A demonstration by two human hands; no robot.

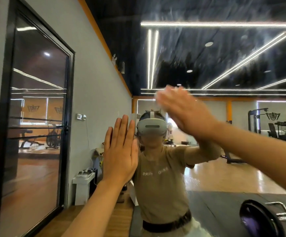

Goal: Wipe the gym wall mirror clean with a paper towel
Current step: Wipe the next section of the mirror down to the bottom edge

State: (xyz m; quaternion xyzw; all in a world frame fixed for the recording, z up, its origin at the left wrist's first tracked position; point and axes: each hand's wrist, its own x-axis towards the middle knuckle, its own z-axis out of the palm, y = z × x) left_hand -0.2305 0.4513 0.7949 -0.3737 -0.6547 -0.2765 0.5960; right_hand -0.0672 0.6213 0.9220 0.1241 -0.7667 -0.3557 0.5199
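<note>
Right hand (pixel 181 108) is flat on the mirror (pixel 224 57), fingers straight, pressing a white paper towel (pixel 159 98) that peeks out just past the fingertips; blurred, so I can't tell how it's folded. Left hand (pixel 120 151) is braced on the glass below and left of it, fingers straight and together, holding nothing. Smears show on the glass above the right fingers. My call: keep palm pressure even, overlap passes, work top down, refold the towel when it loads up. No containers visible near either hand.
</note>
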